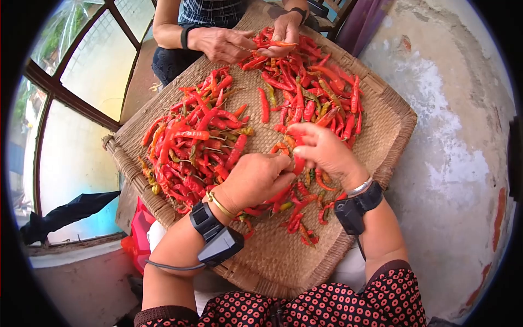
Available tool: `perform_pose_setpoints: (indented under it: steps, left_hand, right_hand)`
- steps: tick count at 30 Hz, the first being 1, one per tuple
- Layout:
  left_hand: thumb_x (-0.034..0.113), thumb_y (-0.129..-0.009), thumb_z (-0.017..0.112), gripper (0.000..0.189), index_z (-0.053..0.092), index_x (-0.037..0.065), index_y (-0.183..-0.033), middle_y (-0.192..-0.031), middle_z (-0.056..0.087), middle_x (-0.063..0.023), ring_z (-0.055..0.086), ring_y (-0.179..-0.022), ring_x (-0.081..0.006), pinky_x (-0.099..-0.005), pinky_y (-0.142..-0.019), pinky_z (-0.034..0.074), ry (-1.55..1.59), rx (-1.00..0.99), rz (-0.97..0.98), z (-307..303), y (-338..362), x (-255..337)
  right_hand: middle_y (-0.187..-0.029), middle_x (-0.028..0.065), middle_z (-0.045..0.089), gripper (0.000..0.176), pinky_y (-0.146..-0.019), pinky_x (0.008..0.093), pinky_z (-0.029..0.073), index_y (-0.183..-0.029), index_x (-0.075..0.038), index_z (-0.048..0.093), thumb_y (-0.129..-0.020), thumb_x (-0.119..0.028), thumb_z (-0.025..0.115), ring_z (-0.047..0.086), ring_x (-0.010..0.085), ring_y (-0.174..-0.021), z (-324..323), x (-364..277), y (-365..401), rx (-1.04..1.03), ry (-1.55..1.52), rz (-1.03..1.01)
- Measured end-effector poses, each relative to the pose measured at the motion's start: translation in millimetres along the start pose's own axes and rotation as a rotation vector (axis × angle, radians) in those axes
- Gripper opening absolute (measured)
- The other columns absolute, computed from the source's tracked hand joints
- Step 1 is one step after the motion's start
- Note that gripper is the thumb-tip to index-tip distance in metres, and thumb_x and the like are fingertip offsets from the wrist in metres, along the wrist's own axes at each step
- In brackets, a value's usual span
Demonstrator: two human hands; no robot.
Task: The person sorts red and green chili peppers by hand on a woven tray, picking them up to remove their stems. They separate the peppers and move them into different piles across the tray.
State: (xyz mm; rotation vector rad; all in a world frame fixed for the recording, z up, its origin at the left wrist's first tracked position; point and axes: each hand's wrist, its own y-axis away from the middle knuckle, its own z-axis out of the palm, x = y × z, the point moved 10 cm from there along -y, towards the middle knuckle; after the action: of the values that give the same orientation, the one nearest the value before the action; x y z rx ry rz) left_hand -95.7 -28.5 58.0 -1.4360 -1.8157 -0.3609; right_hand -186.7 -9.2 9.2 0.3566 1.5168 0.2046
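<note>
Red chili peppers (190, 147) lie heaped on a woven tray (321, 267) in front of me. My left hand (255, 181), a gold-coloured bangle at its wrist, is closed over the near middle of the tray. A red chili pepper (299, 164) shows at its pinched fingertips; its lower part is hidden. Just to the right, my right hand (328, 154) is held with thumb and fingers apart, close to that chili. Under and between my hands lie more chilies (294, 210), some shrivelled or greenish-yellow.
Across the tray, another person's hands (226, 44) handle chilies beside a second heap (305, 92). A window (90, 82) and a black folded umbrella (76, 212) are at left. A worn wall (447, 136) stands at right. A red bag (140, 231) sits below the tray's left edge.
</note>
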Motion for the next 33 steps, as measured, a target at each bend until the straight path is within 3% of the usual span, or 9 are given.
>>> perform_pose_setpoints:
  steps: [6, 7, 9, 13, 16, 22, 26, 28, 33]
  left_hand:
    - [0.014, -0.072, 0.067, 0.014, 0.061, 0.008, -0.084, -0.082, 0.060, -0.0076, 0.058, -0.079, -0.0271, -0.0379, -0.067, 0.049, -0.682, 0.411, -0.182, -95, 11, -7]
    - [0.015, -0.072, 0.067, 0.021, 0.062, 0.008, -0.090, -0.090, 0.061, -0.0085, 0.057, -0.088, -0.0279, -0.0381, -0.076, 0.047, -0.735, 0.371, -0.252, -108, 14, -10]
    - [0.022, -0.066, 0.073, 0.046, 0.059, 0.006, -0.106, -0.111, 0.055, -0.0138, 0.051, -0.103, -0.0326, -0.0381, -0.086, 0.043, -0.838, 0.285, -0.391, -121, 31, -26]
    - [0.027, -0.058, 0.078, 0.070, 0.053, 0.006, -0.120, -0.123, 0.047, -0.0187, 0.048, -0.108, -0.0376, -0.0408, -0.092, 0.041, -0.814, 0.110, -0.621, -123, 58, -71]
    - [0.028, -0.059, 0.078, 0.072, 0.050, 0.007, -0.123, -0.120, 0.047, -0.0209, 0.048, -0.109, -0.0394, -0.0445, -0.091, 0.041, -0.712, 0.118, -0.542, -118, 60, -96]
    - [0.018, -0.058, 0.077, 0.064, 0.054, 0.005, -0.116, -0.119, 0.047, -0.0192, 0.047, -0.108, -0.0377, -0.0429, -0.093, 0.039, -0.655, 0.096, -0.538, -91, 42, -80]
    - [0.015, -0.058, 0.076, 0.055, 0.057, 0.003, -0.109, -0.118, 0.047, -0.0167, 0.047, -0.109, -0.0353, -0.0416, -0.094, 0.039, -0.593, 0.093, -0.400, -67, 21, -54]
    - [0.012, -0.060, 0.073, 0.048, 0.058, 0.003, -0.105, -0.116, 0.049, -0.0154, 0.047, -0.108, -0.0341, -0.0401, -0.093, 0.040, -0.426, 0.058, -0.185, -45, 10, -44]
    - [0.005, -0.066, 0.064, 0.034, 0.060, 0.002, -0.099, -0.114, 0.049, -0.0163, 0.046, -0.109, -0.0343, -0.0387, -0.095, 0.039, -0.434, -0.057, -0.105, -2, 3, -36]
  right_hand:
    - [-0.084, 0.0055, 0.061, 0.039, -0.057, 0.0229, 0.046, -0.119, 0.004, 0.048, -0.082, -0.005, 0.059, 0.056, 0.0086, -0.067, -86, -51, 26, 0.589, 0.080, -0.342]
    - [-0.084, 0.0055, 0.061, 0.039, -0.057, 0.0229, 0.046, -0.119, 0.004, 0.048, -0.082, -0.005, 0.059, 0.056, 0.0086, -0.067, -94, -46, 22, 0.589, 0.080, -0.342]
    - [-0.081, 0.0053, 0.061, 0.040, -0.061, 0.0241, 0.047, -0.119, 0.004, 0.048, -0.083, -0.006, 0.060, 0.057, 0.0085, -0.067, -118, -51, 37, 0.874, 0.285, -0.544]
    - [-0.073, 0.0036, 0.062, 0.035, -0.062, 0.0232, 0.047, -0.114, 0.002, 0.054, -0.081, -0.008, 0.062, 0.057, 0.0074, -0.065, -88, -42, 18, 0.654, 0.279, -0.439]
    - [-0.071, 0.0031, 0.062, 0.031, -0.059, 0.0234, 0.047, -0.110, 0.001, 0.057, -0.080, -0.007, 0.063, 0.056, 0.0070, -0.062, -67, -46, 17, 0.613, 0.332, -0.460]
    - [-0.072, 0.0050, 0.063, 0.028, -0.058, 0.0247, 0.048, -0.106, 0.000, 0.059, -0.080, -0.008, 0.063, 0.058, 0.0088, -0.061, -54, -40, 14, 0.542, 0.358, -0.416]
    - [-0.072, 0.0063, 0.063, 0.027, -0.058, 0.0258, 0.048, -0.105, -0.002, 0.060, -0.079, -0.009, 0.063, 0.059, 0.0113, -0.060, -41, -36, 11, 0.476, 0.417, -0.404]
    - [-0.072, 0.0074, 0.063, 0.026, -0.059, 0.0267, 0.048, -0.103, -0.002, 0.061, -0.079, -0.010, 0.064, 0.060, 0.0132, -0.060, -29, -36, 8, 0.398, 0.484, -0.361]
    - [-0.071, 0.0078, 0.061, 0.027, -0.060, 0.0290, 0.048, -0.101, -0.001, 0.061, -0.077, -0.012, 0.066, 0.059, 0.0166, -0.060, -14, -24, 0, 0.290, 0.588, -0.320]
